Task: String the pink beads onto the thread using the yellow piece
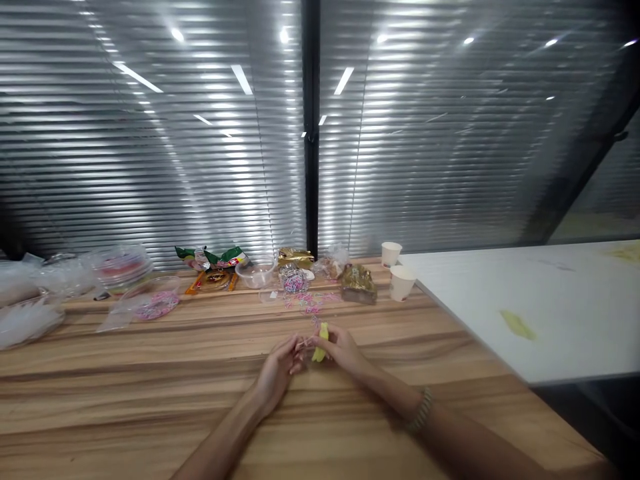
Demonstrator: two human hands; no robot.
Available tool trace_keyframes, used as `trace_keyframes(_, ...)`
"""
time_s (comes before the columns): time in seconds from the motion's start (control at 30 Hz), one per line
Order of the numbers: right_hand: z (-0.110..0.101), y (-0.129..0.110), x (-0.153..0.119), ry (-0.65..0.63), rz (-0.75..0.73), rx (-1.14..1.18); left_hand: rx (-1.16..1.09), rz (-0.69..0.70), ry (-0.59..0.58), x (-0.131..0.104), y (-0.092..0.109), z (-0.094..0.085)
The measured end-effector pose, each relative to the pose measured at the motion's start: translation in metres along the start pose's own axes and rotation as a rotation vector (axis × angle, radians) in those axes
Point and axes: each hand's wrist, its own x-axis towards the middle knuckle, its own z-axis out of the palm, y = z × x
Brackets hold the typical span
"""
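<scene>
Near the middle of the wooden table (165, 387), my right hand (344, 350) pinches a small yellow item (321, 343). My left hand (276, 373) is just to its left, fingers curled and pressed together around small pinkish pieces too small to name. The fingertips of both hands nearly meet. Beyond them, small pink and white pieces (311, 303) lie scattered on the wood, beside a clear container (295, 280) filled with similar pieces.
Along the back stand a clear bowl (257, 273), green snack packets (226, 257), a gold bag (359, 285) and two paper cups (401, 283). At left are stacked lids (121, 268) and plastic bags (30, 320). A white table (470, 293) adjoins at right.
</scene>
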Motion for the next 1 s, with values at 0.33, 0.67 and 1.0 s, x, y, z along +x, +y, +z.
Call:
trace_keyframes(0.33, -0.002, 0.003, 0.003, -0.017, 0.018, 0.046, 0.101, -0.037, 0.044, 0.007, 0.008, -0.012)
trace_keyframes(0.67, -0.007, 0.002, 0.002, 0.137, 0.172, 0.342, 0.504, 0.071, 0.187, 0.01, 0.011, -0.023)
trace_keyframes(1.0, -0.006, -0.006, -0.002, 0.029, 0.224, 0.273, 0.759, 0.2, 0.169, 0.006, 0.008, -0.017)
